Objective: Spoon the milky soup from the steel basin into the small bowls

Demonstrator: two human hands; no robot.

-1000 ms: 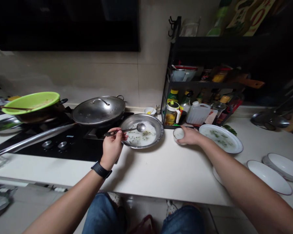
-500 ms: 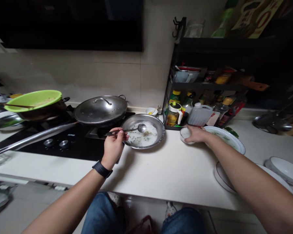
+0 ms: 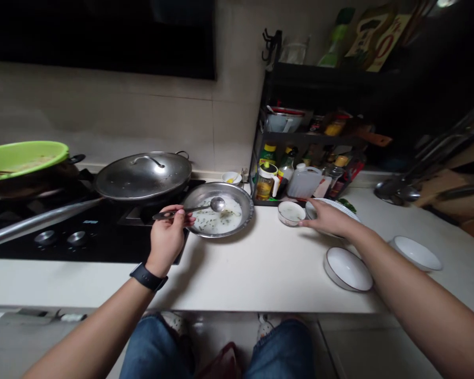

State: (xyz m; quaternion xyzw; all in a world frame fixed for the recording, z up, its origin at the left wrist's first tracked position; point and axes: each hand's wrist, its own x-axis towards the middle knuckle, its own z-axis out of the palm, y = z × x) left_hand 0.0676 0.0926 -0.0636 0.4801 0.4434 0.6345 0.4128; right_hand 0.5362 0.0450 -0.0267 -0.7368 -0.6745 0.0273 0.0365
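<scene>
My left hand (image 3: 169,231) is closed on the handle of a metal ladle (image 3: 217,204). The ladle's head hangs over a metal basin (image 3: 248,217) of white, milky soup with green bits. On the right, my right hand (image 3: 323,217) is open beside a small white bowl (image 3: 290,213) with some of the same soup inside. Its thumb is close to that bowl's rim; whether it touches I cannot tell. Behind this hand, partly hidden, lies a larger ribbed dish (image 3: 342,207).
A lidded wok (image 3: 148,176) with a long metal handle stands on the black cooktop (image 3: 114,239), near a green colander (image 3: 27,158). Behind the counter, a rack (image 3: 260,126) holds bottles. Two white bowls, one nearer (image 3: 347,268) and one farther (image 3: 416,253), sit at right.
My right hand has let go of the small bowl and shifted off it to the right. My left hand keeps the ladle over the basin. The view has turned right.
</scene>
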